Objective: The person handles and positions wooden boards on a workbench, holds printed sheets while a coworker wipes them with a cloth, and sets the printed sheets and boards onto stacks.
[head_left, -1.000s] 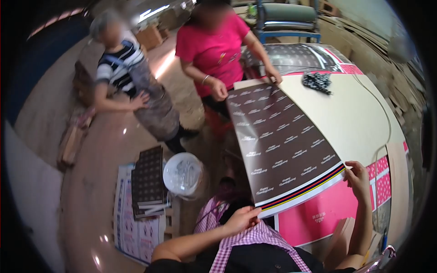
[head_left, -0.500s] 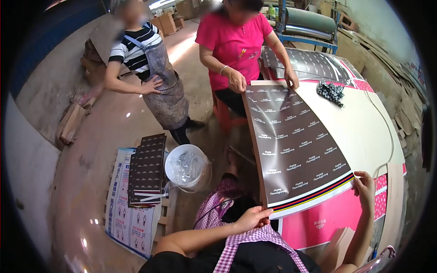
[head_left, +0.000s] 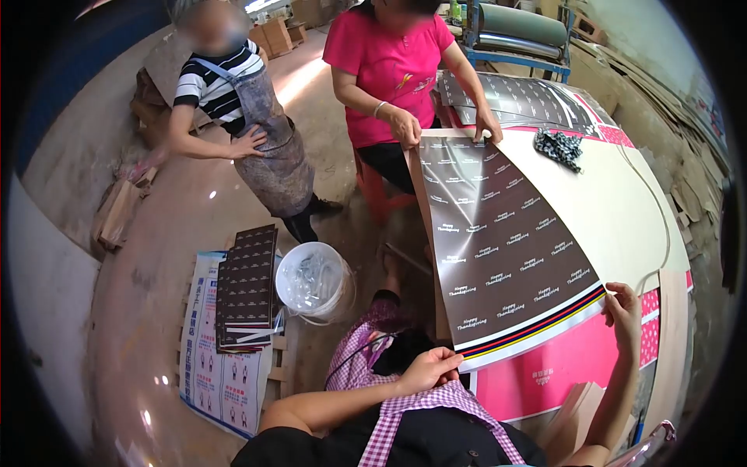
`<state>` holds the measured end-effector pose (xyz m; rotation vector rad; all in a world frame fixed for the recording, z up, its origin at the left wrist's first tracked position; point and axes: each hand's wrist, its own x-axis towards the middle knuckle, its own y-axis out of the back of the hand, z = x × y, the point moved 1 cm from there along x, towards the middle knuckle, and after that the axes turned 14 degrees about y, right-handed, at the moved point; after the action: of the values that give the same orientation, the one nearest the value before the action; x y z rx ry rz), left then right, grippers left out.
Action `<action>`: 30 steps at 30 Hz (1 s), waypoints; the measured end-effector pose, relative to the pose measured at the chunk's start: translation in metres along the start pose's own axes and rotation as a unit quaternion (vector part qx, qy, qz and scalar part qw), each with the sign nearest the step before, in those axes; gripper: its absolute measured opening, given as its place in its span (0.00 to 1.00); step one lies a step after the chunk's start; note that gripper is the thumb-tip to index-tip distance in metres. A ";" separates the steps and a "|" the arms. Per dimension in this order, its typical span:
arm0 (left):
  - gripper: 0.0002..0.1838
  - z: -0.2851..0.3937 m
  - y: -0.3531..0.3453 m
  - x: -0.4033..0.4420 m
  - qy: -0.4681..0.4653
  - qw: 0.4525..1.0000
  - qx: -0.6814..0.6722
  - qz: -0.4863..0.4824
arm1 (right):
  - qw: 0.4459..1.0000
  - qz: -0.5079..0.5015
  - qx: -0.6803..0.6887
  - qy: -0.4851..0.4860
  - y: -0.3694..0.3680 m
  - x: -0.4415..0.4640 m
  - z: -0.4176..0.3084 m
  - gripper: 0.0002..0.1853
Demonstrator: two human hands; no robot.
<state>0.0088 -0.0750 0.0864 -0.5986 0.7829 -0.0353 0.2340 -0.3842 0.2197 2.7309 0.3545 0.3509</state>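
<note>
A brown printed sheet [head_left: 506,241] with white lettering and a striped near edge lies between me and a person in pink. My left hand [head_left: 429,370] pinches its near left corner. At the near right corner, my right hand [head_left: 622,311] has thumb and fingers closed on the sheet's edge. The co-worker's two hands hold the far end, one at each corner. Beneath the sheet are a pale board [head_left: 591,202] and a pink printed sheet [head_left: 537,373]. Along the sheet's left side a brown board edge [head_left: 436,257] shows.
A white bucket [head_left: 311,279] with clear plastic inside stands on the floor, left of my knee. Beside it lies a stack of brown printed sheets [head_left: 246,288]. A crumpled patterned cloth [head_left: 558,149] rests on the board. Another person in an apron stands at the left. Behind is a roller machine [head_left: 520,35].
The view has shifted, moving the scene in the frame. Both my hands still hold the near corners. More of the brown board edge shows left of the sheet than a second ago.
</note>
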 end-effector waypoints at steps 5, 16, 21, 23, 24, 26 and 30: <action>0.09 0.021 -0.018 -0.018 -0.055 0.998 0.028 -0.011 | 0.999 0.024 0.020 0.017 0.008 0.004 0.001 0.09; 0.06 0.143 -0.084 -0.041 -0.229 0.971 -0.025 -0.068 | 0.980 0.036 0.195 -0.008 0.038 0.035 -0.006 0.11; 0.06 0.198 -0.117 -0.058 -0.299 0.949 -0.022 -0.101 | 0.939 0.117 0.316 0.074 0.031 0.065 -0.002 0.14; 0.05 0.210 -0.121 -0.059 -0.319 0.941 -0.035 -0.111 | 0.912 0.123 0.377 0.102 0.034 0.077 0.000 0.15; 0.05 0.214 -0.122 -0.062 -0.325 0.938 -0.032 -0.119 | 0.901 0.131 0.399 0.114 0.033 0.081 -0.004 0.15; 0.05 0.222 -0.126 -0.069 -0.333 0.934 -0.035 -0.123 | 0.890 0.140 0.414 0.132 0.029 0.087 -0.017 0.15; 0.06 0.239 -0.128 -0.078 -0.359 0.926 -0.010 -0.119 | 0.884 0.131 0.419 0.158 0.030 0.097 -0.031 0.16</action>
<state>0.1369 -0.0449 0.3356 -0.6631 -0.0049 -0.0280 0.3224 -0.3734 0.2777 3.5904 0.2518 0.9065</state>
